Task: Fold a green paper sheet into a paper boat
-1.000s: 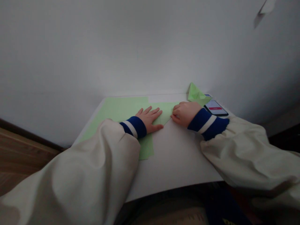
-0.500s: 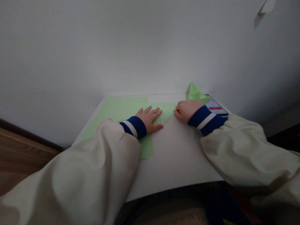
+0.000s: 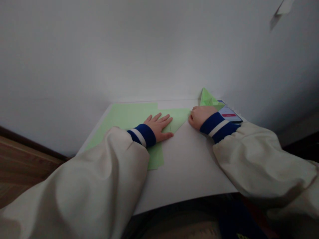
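Observation:
A light green folded paper lies on the white table, its right side running to a slanted edge. My left hand rests flat on it with fingers spread. At the paper's right corner is my right hand, its fingers curled closed; whether they pinch the corner or only press beside it is hidden. Larger green sheets lie under and to the left of my left hand, partly covered by my sleeve.
Behind my right hand stands a folded green paper shape. It overlaps a phone with a lit screen. The white table meets a pale wall at the back. Wooden furniture is at the left.
My right hand has shifted slightly to the right, toward the folded paper's right corner. My left hand and the papers have stayed in place.

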Tool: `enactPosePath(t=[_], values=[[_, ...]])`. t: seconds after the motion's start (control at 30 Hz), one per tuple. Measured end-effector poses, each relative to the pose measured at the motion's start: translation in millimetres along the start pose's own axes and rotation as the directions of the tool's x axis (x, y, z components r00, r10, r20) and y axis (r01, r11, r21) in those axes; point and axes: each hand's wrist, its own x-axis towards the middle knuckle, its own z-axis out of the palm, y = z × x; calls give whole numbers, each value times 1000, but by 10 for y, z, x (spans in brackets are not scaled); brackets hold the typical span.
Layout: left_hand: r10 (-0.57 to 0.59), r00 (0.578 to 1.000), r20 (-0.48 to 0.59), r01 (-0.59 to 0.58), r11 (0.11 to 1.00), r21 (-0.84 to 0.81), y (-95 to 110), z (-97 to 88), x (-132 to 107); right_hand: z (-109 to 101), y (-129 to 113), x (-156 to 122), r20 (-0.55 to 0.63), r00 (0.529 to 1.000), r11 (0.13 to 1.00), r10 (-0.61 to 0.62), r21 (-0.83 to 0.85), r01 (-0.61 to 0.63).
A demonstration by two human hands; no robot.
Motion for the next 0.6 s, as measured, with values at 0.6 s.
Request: enactPosePath(t=[0.6], values=[[-14,999,-53,16,1000,22,-60,-5,6,-150,-256,-138,-205,698,674,-686,183,716]])
